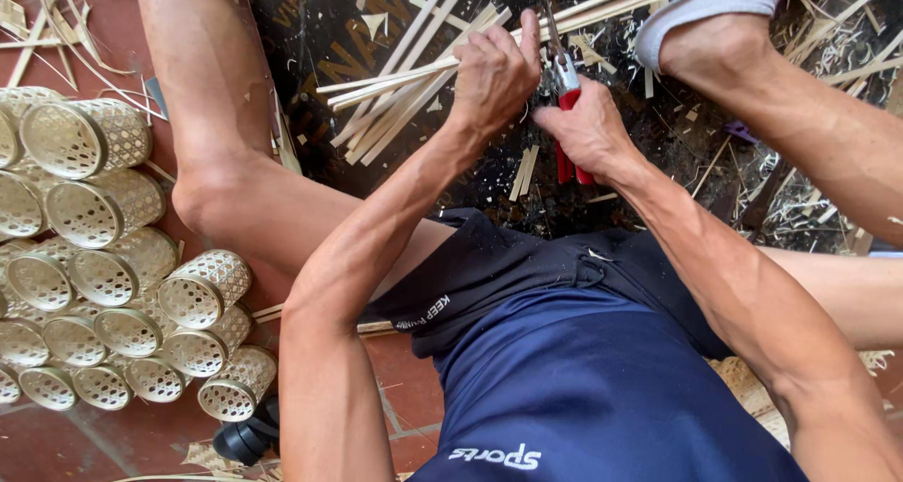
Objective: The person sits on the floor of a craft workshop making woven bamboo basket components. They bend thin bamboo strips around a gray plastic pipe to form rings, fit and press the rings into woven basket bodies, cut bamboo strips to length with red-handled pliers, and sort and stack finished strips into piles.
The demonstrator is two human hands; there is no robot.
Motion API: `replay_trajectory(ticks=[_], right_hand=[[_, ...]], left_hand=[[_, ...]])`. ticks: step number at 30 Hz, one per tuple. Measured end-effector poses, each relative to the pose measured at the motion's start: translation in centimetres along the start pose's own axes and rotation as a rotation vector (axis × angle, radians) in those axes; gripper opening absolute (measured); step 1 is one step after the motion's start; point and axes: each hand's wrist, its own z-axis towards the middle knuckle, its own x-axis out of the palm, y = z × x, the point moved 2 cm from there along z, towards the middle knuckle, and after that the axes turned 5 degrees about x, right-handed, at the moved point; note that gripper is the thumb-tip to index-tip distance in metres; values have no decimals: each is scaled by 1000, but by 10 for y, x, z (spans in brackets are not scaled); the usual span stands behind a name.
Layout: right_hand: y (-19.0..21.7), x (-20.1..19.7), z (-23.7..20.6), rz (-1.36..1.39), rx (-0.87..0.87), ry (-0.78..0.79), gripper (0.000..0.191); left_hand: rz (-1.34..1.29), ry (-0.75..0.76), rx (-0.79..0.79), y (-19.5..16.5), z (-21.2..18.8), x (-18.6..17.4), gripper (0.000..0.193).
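Bent forearms, left hand [491,73] pinching bamboo strips [414,73], right hand [585,129] clenched around red-handled cutters [567,96].

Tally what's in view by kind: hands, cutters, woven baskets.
Hands: 2, left hand and right hand
Red-handled cutters: 1, in the right hand
Bundle of bamboo strips: 1, held by the left hand
Woven bamboo baskets: about 18, some cut off at the frame edge
Total: about 22
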Motion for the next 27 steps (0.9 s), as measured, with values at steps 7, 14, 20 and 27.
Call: replay_trajectory(ticks=[7, 14, 20, 27], right_hand=[[-45, 15, 24, 25, -119, -35, 25], [-79, 29, 40, -129, -155, -229, 17], [-82, 29, 16, -339, -152, -303, 29], [-53, -9, -33, -710, -648, -438, 66]], left_hand=[[92, -118, -49, -7, -7, 12, 38], [-60, -68, -13, -9, -6, 5, 40], [-275, -10, -47, 15, 1, -31, 43], [-669, 41, -229, 106, 27, -39, 9]])
